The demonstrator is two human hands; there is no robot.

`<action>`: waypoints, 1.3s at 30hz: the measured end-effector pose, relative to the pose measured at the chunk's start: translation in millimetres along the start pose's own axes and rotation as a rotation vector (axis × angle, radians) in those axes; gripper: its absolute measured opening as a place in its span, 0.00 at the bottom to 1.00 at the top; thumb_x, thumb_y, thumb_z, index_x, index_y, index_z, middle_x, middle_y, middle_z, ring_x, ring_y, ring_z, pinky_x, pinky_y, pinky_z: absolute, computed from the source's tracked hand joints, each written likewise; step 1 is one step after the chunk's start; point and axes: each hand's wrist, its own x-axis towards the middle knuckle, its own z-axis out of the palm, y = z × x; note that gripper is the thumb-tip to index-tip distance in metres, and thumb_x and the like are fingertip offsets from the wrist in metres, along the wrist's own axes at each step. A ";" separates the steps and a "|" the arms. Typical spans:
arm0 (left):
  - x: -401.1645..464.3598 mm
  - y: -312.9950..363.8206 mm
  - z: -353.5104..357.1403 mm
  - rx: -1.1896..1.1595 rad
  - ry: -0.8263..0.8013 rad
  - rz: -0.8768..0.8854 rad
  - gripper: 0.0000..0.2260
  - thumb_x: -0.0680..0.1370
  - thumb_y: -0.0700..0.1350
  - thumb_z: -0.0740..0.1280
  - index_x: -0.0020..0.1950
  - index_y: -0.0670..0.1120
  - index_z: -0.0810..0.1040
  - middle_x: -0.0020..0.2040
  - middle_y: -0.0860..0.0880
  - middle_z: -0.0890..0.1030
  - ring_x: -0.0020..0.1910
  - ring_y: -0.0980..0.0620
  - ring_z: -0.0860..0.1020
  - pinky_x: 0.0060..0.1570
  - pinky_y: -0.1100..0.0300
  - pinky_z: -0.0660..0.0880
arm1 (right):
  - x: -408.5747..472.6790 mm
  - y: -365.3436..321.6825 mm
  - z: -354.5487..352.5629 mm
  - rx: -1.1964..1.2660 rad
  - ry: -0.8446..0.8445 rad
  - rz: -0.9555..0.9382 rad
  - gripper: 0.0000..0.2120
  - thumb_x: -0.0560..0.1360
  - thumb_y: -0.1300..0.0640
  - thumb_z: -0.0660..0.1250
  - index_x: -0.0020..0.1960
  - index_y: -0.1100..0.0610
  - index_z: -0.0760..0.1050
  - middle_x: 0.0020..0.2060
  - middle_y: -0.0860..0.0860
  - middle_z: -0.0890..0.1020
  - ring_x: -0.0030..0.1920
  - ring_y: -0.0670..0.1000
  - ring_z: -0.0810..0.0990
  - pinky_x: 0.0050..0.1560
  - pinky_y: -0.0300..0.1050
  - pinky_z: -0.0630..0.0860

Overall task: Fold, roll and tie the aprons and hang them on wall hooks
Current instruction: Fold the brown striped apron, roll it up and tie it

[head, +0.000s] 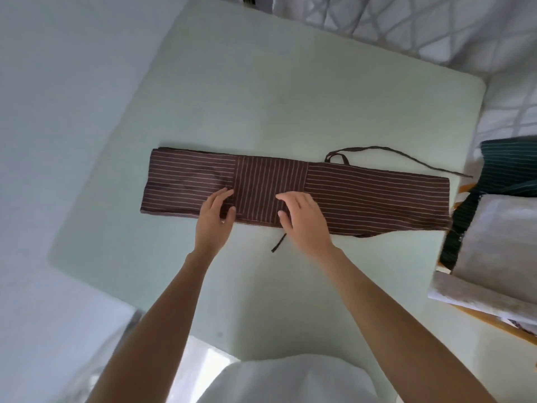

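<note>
Seen from the head camera, a brown cotton apron with thin white stripes [348, 196], folded into a long narrow band, lies flat across a pale green table [261, 97]. The left hand [213, 219] and right hand [302, 219] rest on its middle, fingers loosely spread and pressing, gripping nothing. A thin brown tie string [392, 154] trails toward dark green striped fabric [508, 167] at right.

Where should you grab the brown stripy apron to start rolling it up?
Probably at a short end. The apron lies flat as a long folded strip, so the left end is free to pinch with both hands, coming from the left. The strings sit at the right, handy for tying last.
</note>
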 end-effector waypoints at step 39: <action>-49.3 226.4 95.1 -0.354 -0.243 0.143 0.21 0.75 0.40 0.69 0.66 0.46 0.71 0.57 0.48 0.80 0.57 0.51 0.78 0.59 0.57 0.73 | -110.3 79.6 -114.9 0.727 0.492 0.898 0.13 0.77 0.63 0.64 0.58 0.51 0.75 0.58 0.49 0.78 0.57 0.46 0.76 0.59 0.40 0.70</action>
